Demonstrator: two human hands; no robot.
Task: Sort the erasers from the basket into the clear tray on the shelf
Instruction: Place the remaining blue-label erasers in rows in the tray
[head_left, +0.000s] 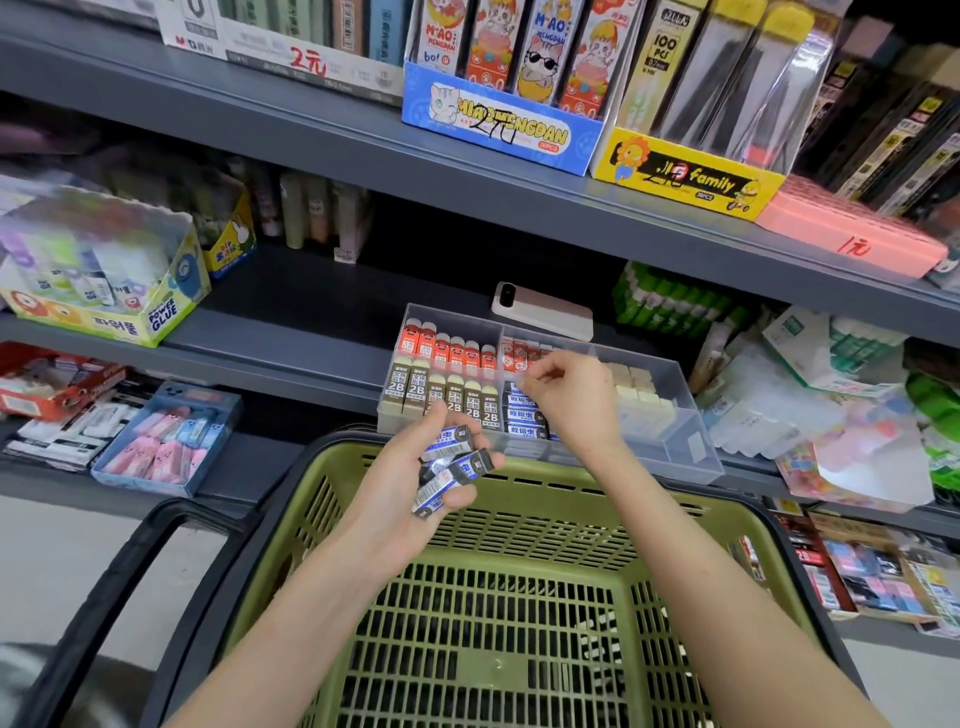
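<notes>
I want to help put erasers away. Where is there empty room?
The clear tray is bare in its front right corner, beside the cream erasers. Its left side is packed with red erasers and 2B erasers. The shelf left of it is bare too.

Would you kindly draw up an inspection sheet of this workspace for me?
Surface: grey shelf bears the clear tray.
Job's things: blue erasers held above the green basket; tray compartments hold sorted erasers.
Clutter: phone behind the tray; glue box at left.
Hands: left hand grips several erasers; right hand over the tray, fingers curled, contents unclear.
Cables: nothing seen.
Surroundings: upper shelf stocked with stationery boxes.
</notes>
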